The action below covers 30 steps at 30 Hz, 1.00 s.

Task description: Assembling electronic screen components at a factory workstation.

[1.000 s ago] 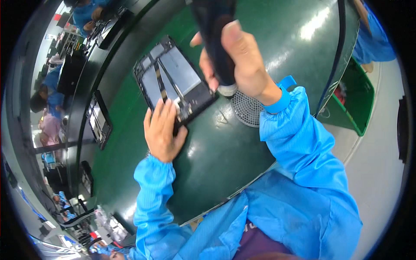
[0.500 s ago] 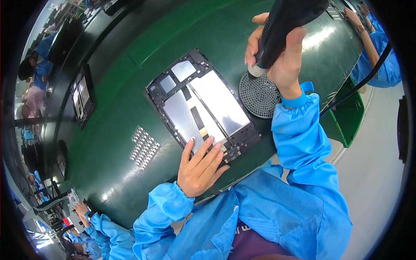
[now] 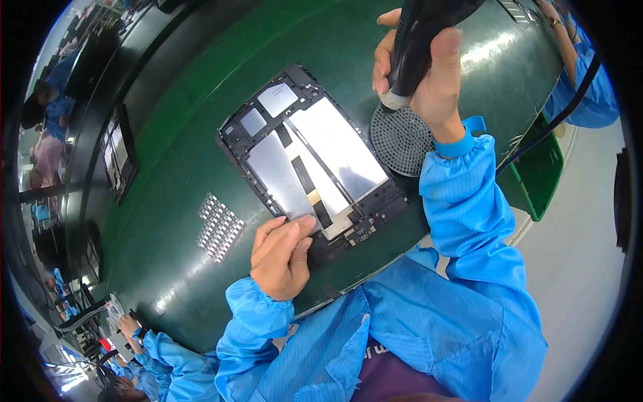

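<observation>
An opened tablet housing (image 3: 264,164) lies on the green bench, with silvery plates, dark ribbon cables and a small circuit board at its near end. My left hand (image 3: 281,258) is at its near left edge, fingers bent together and closed on that edge; the fingertips rest over the silver plate. Up at the right, my right hand (image 3: 435,87) is wrapped round a thick black electric screwdriver (image 3: 418,47), which points down. Its tip is just over the far rim of a round grey perforated screw tray (image 3: 402,141). Whether the tip touches the tray I cannot tell.
A sheet of small white-and-dark pieces (image 3: 221,228) lies left of the tablet. Another opened tablet (image 3: 118,157) stands farther left. A green bin (image 3: 542,177) and a black cable (image 3: 569,120) are at the right. Co-workers in blue sleeves (image 3: 177,362) sit at both sides.
My left hand has drawn back from lying spread on the tablet to its left corner, fingers now bent. The tablet has shifted slightly left. The screwdriver has moved a little left and nearer.
</observation>
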Tool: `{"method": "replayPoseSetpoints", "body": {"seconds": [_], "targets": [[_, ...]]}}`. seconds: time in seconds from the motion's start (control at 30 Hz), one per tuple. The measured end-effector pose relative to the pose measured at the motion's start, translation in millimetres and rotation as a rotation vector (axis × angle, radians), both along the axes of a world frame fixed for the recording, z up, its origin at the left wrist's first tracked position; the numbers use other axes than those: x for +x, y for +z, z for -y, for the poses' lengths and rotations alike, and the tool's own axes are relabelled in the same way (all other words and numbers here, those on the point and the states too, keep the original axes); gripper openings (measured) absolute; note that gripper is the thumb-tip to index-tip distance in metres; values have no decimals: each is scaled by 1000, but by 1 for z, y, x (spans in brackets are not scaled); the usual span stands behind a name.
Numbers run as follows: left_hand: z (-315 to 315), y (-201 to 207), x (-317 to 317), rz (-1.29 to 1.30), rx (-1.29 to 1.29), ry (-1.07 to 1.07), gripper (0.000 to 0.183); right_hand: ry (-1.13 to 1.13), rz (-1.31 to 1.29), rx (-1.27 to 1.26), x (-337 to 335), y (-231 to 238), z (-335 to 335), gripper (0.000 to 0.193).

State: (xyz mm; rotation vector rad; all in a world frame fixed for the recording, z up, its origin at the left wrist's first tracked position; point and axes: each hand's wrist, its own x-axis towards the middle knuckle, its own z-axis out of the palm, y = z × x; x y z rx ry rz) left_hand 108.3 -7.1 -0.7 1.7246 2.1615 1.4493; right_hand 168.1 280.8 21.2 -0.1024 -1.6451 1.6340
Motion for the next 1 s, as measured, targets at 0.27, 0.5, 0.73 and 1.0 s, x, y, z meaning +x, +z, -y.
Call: {"method": "replayPoseSetpoints", "body": {"seconds": [0.27, 0.5, 0.73, 1.0], "targets": [[1, 13, -10, -91, -69, 242, 17, 8, 19, -1, 0, -4, -2, 81], [29, -5, -20, 150, -114, 416, 16, 25, 8, -24, -3, -10, 1, 84], [22, -6, -43, 959, 120, 315, 14, 264, -263, 0, 6, 9, 13, 95], [-11, 2, -74, 932, -73, 357, 15, 443, -187, -58, -34, 37, 77, 96]]}}
